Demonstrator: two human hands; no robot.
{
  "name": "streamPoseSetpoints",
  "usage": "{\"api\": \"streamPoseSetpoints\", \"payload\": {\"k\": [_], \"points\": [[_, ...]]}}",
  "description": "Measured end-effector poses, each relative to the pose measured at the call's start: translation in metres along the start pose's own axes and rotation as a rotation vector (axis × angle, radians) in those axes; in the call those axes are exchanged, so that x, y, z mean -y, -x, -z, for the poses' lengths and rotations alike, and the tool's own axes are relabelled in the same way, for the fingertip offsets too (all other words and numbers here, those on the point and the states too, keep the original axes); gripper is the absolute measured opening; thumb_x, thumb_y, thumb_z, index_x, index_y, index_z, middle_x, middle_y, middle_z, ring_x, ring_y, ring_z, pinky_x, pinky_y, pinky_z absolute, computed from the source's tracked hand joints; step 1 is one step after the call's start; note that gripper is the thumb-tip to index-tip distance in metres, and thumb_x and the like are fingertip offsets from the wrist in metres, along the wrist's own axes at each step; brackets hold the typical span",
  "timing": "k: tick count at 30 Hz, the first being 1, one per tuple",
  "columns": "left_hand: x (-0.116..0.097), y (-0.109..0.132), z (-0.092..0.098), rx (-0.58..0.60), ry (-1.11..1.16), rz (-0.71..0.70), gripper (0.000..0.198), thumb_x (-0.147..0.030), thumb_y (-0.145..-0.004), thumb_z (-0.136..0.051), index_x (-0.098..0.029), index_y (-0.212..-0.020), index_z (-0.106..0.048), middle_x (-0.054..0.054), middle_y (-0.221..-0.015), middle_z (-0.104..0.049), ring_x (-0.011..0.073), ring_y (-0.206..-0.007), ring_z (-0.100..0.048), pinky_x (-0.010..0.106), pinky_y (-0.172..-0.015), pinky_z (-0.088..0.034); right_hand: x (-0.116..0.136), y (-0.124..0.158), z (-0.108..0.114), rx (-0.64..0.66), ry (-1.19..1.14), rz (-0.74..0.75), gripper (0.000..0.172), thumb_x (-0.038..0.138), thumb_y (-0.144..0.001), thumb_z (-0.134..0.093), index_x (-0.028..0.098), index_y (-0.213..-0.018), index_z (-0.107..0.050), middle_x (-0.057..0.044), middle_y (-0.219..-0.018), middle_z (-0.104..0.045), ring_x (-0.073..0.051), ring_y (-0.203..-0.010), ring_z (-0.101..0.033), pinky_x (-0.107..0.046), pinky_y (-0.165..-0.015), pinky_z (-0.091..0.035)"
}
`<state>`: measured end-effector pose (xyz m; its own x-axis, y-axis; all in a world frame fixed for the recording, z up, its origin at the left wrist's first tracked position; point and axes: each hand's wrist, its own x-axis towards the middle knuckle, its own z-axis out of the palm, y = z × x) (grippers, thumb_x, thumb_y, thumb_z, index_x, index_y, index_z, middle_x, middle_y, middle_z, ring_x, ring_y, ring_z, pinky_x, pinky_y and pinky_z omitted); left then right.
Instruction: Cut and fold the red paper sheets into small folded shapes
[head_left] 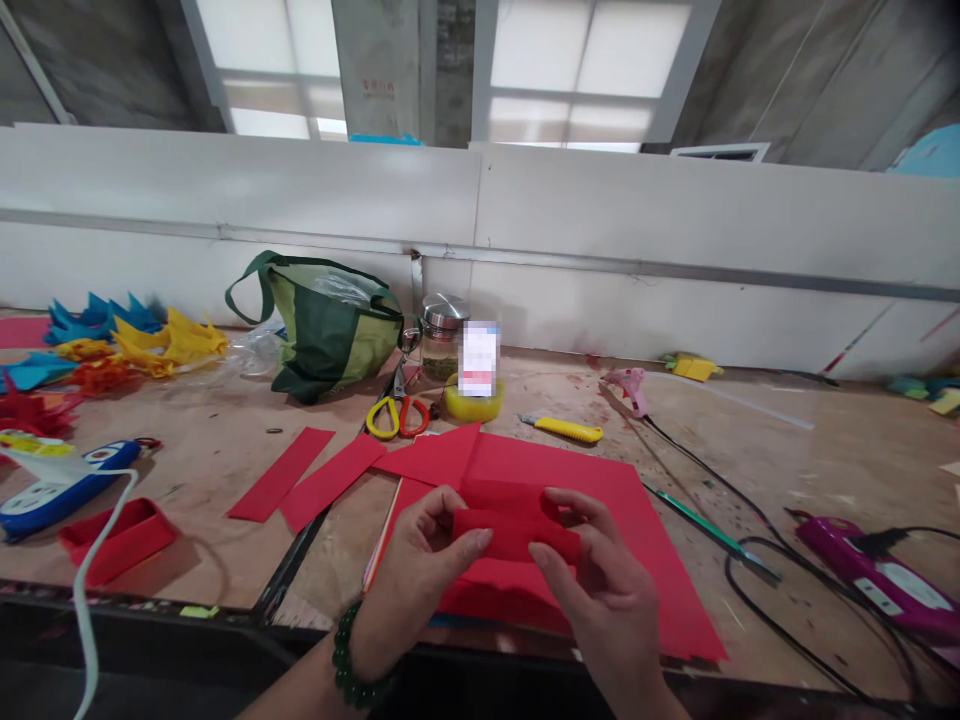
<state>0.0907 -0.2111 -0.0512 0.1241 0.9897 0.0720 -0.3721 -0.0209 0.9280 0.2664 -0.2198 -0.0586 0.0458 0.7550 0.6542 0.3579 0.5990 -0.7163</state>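
Observation:
A folded piece of red paper [514,535] is held between both hands above a stack of large red sheets [652,570]. My left hand [424,560], with a green bead bracelet at the wrist, pinches its left end between thumb and fingers. At the right end, my right hand [600,570] grips it the same way. Two red strips [281,475] lie to the left of the stack, and another red piece [431,455] rests at its upper left corner. Farther left stands a red folded paper loop [124,540].
Scissors [397,415], a tape roll [474,402], a lidded glass jar [442,345] and a green bag [330,325] are behind. A yellow cutter [566,430], green pen-like tool [709,530], pink glue gun [630,388] and corded purple device [874,575] lie right. Colored paper shapes [169,340] sit left.

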Motion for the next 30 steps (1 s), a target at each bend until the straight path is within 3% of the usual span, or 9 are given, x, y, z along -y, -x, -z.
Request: {"api": "streamPoseSetpoints", "payload": {"k": [2,5,7,8,12,17,21,26,30], "points": [[0.001,-0.001,-0.002,-0.042,0.024,-0.019,0.031,-0.027,-0.069,-0.081,-0.018,-0.077,-0.052,-0.006,-0.064,-0.058,0.0071,-0.06,-0.05,0.017,-0.058,-0.04,0.002,-0.001,-0.006,-0.113,-0.076,-0.073,0.011,0.019,-0.076,-0.072,0.02,-0.078,-0.061,-0.01,-0.112,-0.062,-0.023,-0.105,-0.062,-0.031,-0.082,-0.054],[-0.001,-0.002,-0.005,-0.05,0.044,0.01,0.059,-0.028,-0.072,-0.079,-0.021,-0.121,-0.047,-0.005,-0.07,-0.063,0.0094,-0.065,-0.056,0.021,-0.065,-0.045,0.005,-0.004,-0.011,-0.2,-0.244,-0.267,0.04,0.026,-0.072,-0.076,0.024,-0.108,-0.057,-0.011,-0.126,-0.058,-0.022,-0.1,-0.064,-0.031,-0.074,-0.057],[-0.003,-0.002,-0.006,-0.043,0.038,0.038,0.084,-0.028,-0.073,-0.078,-0.02,-0.141,-0.031,-0.005,-0.067,-0.063,0.0095,-0.063,-0.057,0.022,-0.065,-0.045,0.006,-0.006,-0.011,-0.14,-0.344,-0.432,0.054,0.032,-0.071,-0.077,0.026,-0.12,-0.055,-0.01,-0.118,-0.064,-0.02,-0.086,-0.068,-0.031,-0.067,-0.059],[-0.003,-0.003,-0.005,-0.038,0.034,0.044,0.088,-0.028,-0.072,-0.079,-0.019,-0.144,-0.029,-0.006,-0.066,-0.062,0.0092,-0.062,-0.057,0.021,-0.065,-0.046,0.005,-0.007,-0.01,-0.071,-0.377,-0.513,0.051,0.036,-0.071,-0.077,0.023,-0.117,-0.059,-0.008,-0.106,-0.069,-0.018,-0.075,-0.068,-0.03,-0.062,-0.058],[-0.003,-0.006,-0.002,0.009,0.042,0.101,0.076,-0.031,-0.068,-0.081,-0.016,-0.135,-0.049,0.0,-0.075,-0.067,0.0129,-0.071,-0.062,0.024,-0.069,-0.05,-0.002,-0.008,-0.007,0.129,-0.427,-0.704,0.034,0.044,-0.071,-0.076,0.015,-0.088,-0.072,-0.002,-0.066,-0.068,-0.01,-0.045,-0.056,-0.022,-0.046,-0.05],[0.002,-0.011,0.003,0.075,-0.072,0.231,0.043,-0.046,-0.076,-0.072,-0.011,-0.102,-0.07,0.007,-0.079,-0.072,0.0141,-0.063,-0.066,0.021,-0.057,-0.05,-0.004,-0.008,-0.008,0.073,-0.411,-0.701,0.034,0.044,-0.065,-0.081,0.017,-0.085,-0.075,-0.003,-0.073,-0.072,-0.013,-0.053,-0.061,-0.022,-0.048,-0.054],[0.003,-0.012,0.004,0.095,-0.135,0.245,0.042,-0.051,-0.08,-0.067,-0.011,-0.092,-0.073,0.007,-0.073,-0.072,0.0148,-0.056,-0.067,0.021,-0.054,-0.05,-0.004,-0.008,-0.008,0.089,-0.397,-0.717,0.035,0.046,-0.066,-0.08,0.017,-0.087,-0.075,-0.004,-0.075,-0.073,-0.017,-0.06,-0.065,-0.024,-0.051,-0.057],[-0.002,-0.014,0.003,0.053,-0.179,0.192,0.031,-0.042,-0.076,-0.072,-0.012,-0.083,-0.073,0.005,-0.069,-0.072,0.0157,-0.06,-0.067,0.021,-0.055,-0.048,-0.006,-0.008,-0.006,0.112,-0.34,-0.782,0.039,0.053,-0.068,-0.076,0.015,-0.077,-0.075,-0.003,-0.062,-0.069,-0.014,-0.044,-0.06,-0.023,-0.044,-0.054],[-0.004,-0.016,0.004,0.031,-0.225,0.185,0.029,-0.041,-0.076,-0.072,-0.012,-0.079,-0.074,0.006,-0.068,-0.072,0.0163,-0.06,-0.066,0.022,-0.054,-0.046,-0.006,-0.007,-0.005,0.101,-0.332,-0.78,0.038,0.053,-0.066,-0.078,0.016,-0.073,-0.075,-0.004,-0.064,-0.07,-0.015,-0.046,-0.061,-0.024,-0.045,-0.055]]}}
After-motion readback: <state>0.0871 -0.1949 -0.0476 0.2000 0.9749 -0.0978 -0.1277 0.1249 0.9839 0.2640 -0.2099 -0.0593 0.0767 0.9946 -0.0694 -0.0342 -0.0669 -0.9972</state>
